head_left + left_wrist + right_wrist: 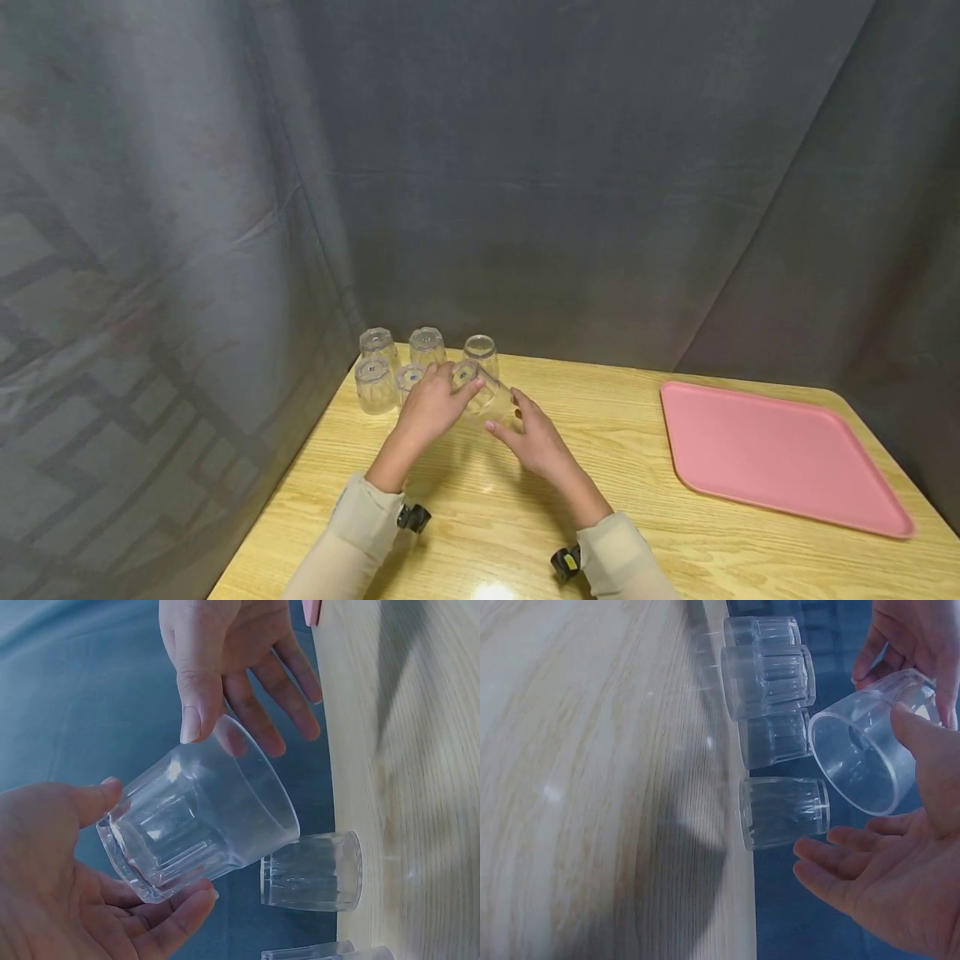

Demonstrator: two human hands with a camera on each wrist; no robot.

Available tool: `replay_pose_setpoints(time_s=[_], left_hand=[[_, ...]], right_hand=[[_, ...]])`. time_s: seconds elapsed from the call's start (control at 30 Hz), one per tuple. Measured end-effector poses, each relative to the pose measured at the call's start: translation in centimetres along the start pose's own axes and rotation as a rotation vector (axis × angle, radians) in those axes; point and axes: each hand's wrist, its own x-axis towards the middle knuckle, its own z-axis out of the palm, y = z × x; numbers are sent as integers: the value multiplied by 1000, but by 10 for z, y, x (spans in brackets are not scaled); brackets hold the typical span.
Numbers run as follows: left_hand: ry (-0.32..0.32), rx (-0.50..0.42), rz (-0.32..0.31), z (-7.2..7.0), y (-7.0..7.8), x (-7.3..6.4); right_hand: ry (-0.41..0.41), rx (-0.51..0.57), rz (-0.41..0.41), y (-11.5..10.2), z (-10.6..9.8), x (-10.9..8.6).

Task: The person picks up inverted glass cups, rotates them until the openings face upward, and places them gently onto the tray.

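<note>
A clear plastic-looking tumbler (483,397) is held tilted above the table, its mouth facing right and downward. My left hand (433,404) grips it around the base; in the left wrist view the thumb and fingers lie on either side of the tumbler (195,817). At the mouth end is my right hand (538,442), its thumb right at the rim and its fingers extended and spread. In the right wrist view, the right thumb (915,731) overlaps the tumbler's wall, with the other fingers below the rim.
Several similar tumblers stand close together at the table's back left, including a front-left one (375,387) and a back one (480,346) behind the held tumbler. A pink tray (780,450) lies on the right of the wooden table (600,417). Grey curtains (525,167) hang behind.
</note>
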Motion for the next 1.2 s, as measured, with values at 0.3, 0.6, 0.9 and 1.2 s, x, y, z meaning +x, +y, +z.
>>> replay_pose_setpoints(time_s=[0.3,0.6,0.9,1.2], left_hand=[[-8,-125,-11,0,-2,-1],[-30,-255,-35,1,-6,-1],[-88,-452,-42,3,-7,1],[-122,-602,-26,12,-4,2]], right_hand=[[7,78,-24,4,0,1],[-16,231,-4,0,-4,-3],[-80,432,-3,0,-12,1],[-53,476,24,6,-19,3]])
